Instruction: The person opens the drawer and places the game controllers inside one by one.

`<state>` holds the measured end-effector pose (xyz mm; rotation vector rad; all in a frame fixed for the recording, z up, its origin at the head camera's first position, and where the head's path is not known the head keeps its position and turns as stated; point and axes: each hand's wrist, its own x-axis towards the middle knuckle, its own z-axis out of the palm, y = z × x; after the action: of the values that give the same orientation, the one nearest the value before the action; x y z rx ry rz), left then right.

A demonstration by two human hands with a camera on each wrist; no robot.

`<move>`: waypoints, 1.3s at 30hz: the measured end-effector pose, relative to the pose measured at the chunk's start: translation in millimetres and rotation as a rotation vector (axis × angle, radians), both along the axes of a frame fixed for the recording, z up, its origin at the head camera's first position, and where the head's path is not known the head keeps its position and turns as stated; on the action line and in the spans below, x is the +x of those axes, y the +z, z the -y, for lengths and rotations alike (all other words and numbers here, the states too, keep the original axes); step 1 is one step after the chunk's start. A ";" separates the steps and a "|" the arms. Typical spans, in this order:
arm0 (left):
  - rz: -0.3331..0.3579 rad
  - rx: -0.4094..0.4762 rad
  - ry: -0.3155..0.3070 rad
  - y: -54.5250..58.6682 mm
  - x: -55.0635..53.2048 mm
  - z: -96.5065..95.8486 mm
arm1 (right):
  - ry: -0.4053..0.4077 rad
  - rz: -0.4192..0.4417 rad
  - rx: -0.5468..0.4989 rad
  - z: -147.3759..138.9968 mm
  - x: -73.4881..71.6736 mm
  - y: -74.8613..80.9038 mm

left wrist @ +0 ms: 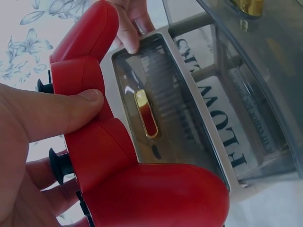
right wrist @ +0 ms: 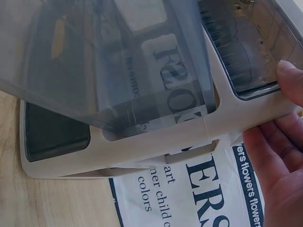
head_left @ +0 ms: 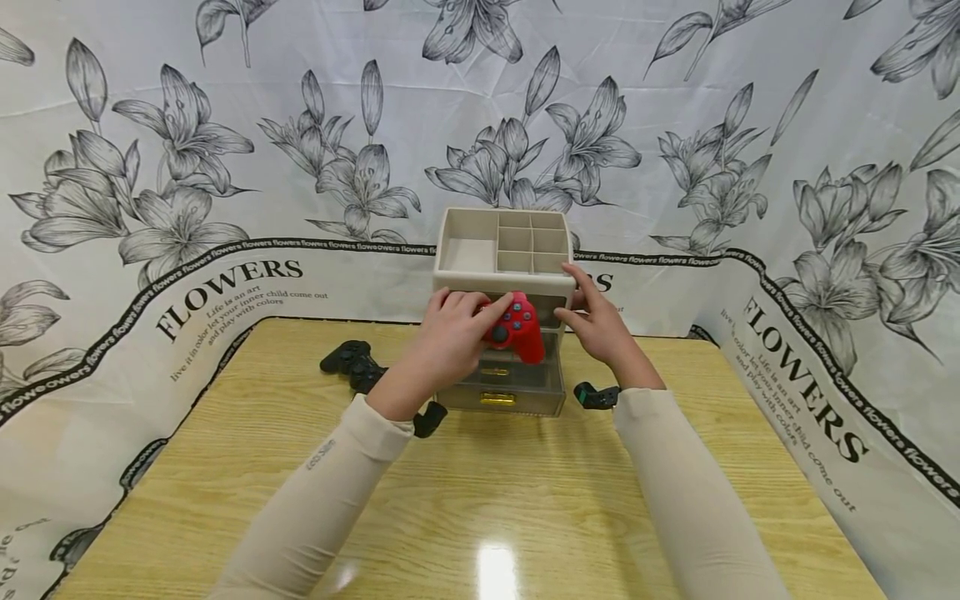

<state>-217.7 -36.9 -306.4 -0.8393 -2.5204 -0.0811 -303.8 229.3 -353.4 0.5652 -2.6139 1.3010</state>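
My left hand (head_left: 456, 329) grips a red controller (head_left: 529, 335); my right hand (head_left: 597, 321) clasps the far drawer box (head_left: 510, 279), seemingly steadying it.

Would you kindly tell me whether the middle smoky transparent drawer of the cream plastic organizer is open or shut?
Open: the middle drawer juts out beyond the cream front frame in the right wrist view.

Draped booth; floral cloth (head_left: 480, 100); table (head_left: 543, 492)
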 end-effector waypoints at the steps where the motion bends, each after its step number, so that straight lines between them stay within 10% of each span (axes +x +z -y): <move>1: -0.001 -0.001 -0.003 -0.1 -0.4 -1.4 | -0.001 0.006 0.000 0.8 1.0 1.0; 9: 0.034 -0.001 -0.018 -0.7 -2.8 -10.3 | 0.009 -0.005 0.014 9.2 21.3 18.8; 17: 0.063 -0.017 -0.023 -3.3 -5.4 -18.0 | 0.003 -0.015 0.000 -0.1 -0.7 -1.3; 39: 0.167 -0.040 -0.017 -17.2 -15.7 -27.3 | 0.001 -0.029 0.001 -2.1 -2.7 -4.4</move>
<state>-233.5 -9.7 -323.6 -0.9036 -2.6788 -0.1115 -306.5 231.4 -357.8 0.5820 -2.5914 1.2817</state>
